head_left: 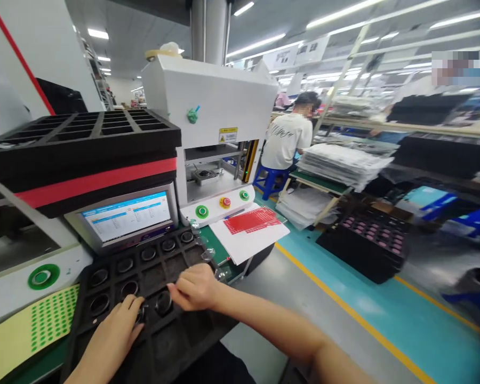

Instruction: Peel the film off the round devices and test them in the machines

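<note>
A black foam tray [156, 278] with square pockets lies low in the middle, several of its pockets holding round dark parts. My left hand [118, 325] reaches into a pocket near the tray's front left, its fingers curled on a small dark round part [141, 313]. Just right of another round part [164, 303], my right hand [195, 287] hovers over the tray with fingers curled together; anything pinched at its fingertips is too small to make out.
Behind the tray stand a screen [128, 213] and a white press [220, 101] with buttons. Stacked black trays [80, 144] rise at left. Green dot stickers [54, 317] lie left, a red sticker sheet [252, 220] right. A seated person [288, 138] is farther back.
</note>
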